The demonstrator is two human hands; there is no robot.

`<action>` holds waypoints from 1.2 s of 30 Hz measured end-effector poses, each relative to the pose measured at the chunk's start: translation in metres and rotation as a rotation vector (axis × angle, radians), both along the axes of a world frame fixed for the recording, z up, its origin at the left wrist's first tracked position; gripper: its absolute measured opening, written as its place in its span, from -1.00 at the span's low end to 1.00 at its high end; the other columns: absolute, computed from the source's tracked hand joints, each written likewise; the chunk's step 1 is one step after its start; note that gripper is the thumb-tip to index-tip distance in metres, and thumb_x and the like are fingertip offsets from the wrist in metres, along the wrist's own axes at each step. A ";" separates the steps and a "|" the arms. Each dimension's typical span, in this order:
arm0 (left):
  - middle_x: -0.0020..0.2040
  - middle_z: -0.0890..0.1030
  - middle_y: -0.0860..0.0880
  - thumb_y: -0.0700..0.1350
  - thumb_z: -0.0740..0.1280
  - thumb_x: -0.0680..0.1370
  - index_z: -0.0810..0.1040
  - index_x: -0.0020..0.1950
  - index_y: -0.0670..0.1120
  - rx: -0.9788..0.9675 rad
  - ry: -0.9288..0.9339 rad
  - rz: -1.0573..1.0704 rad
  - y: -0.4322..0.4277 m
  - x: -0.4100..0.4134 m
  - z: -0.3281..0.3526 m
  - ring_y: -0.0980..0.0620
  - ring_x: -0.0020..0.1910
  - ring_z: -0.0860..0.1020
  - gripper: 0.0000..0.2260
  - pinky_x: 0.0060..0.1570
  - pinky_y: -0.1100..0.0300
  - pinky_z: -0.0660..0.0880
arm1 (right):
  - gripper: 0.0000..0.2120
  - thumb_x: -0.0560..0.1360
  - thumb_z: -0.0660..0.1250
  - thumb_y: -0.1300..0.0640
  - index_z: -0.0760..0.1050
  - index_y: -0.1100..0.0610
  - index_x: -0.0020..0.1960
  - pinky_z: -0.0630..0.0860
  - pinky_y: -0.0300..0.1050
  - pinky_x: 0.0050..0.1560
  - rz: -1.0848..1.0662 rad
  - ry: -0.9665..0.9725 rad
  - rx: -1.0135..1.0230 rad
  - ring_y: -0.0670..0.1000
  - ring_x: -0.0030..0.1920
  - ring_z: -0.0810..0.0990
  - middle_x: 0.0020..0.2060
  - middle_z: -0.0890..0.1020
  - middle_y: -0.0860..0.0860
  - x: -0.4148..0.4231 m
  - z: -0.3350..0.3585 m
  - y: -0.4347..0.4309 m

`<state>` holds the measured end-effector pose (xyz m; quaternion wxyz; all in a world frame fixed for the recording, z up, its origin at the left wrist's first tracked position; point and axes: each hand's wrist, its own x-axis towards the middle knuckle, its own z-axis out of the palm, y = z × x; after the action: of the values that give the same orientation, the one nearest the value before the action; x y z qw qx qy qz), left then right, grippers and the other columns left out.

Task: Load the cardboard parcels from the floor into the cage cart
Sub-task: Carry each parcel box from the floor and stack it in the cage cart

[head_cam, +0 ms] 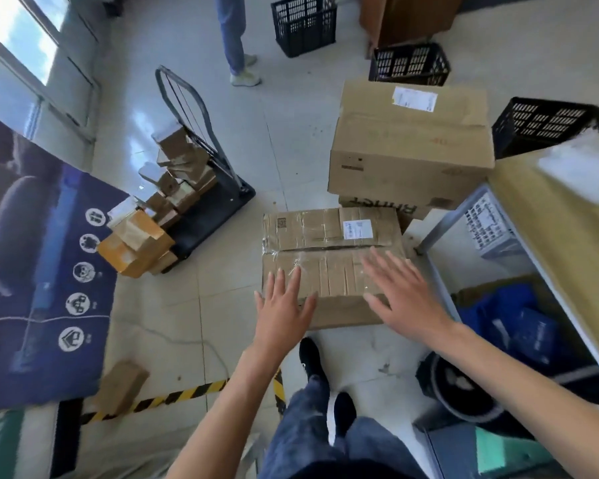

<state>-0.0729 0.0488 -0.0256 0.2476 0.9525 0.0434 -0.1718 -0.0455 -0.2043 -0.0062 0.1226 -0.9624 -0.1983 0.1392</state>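
At eight o'clock a parcel [120, 387] lies on the floor. At ten, the cart [215, 212] already carries a heap of small ones. At twelve, left hand [284, 305] and right hand [402, 295], fingers spread and grasping nothing, reach over the taped box [329, 236]. The big box [408, 143] at one o'clock is not yet loaded.

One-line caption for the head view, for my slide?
Left hand and right hand, both open, hover over a taped brown cardboard parcel on the floor; black cage cart of small boxes stands left.
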 end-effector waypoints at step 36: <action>0.60 -0.12 -0.26 0.34 0.47 0.33 -0.08 0.62 0.16 -0.028 0.235 0.331 0.080 0.238 -0.372 -0.29 0.58 -0.05 0.04 0.49 -0.22 0.06 | -0.13 0.51 0.28 -0.31 -0.23 -0.23 0.58 0.10 0.32 0.49 -0.527 0.454 -0.072 0.20 0.59 -0.19 0.60 -0.24 0.07 0.225 -0.378 -0.106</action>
<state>0.1647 0.1286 -0.3974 0.2787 0.9023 0.2256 -0.2394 0.1798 -0.3100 -0.3845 0.1615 -0.9288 0.0945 0.3200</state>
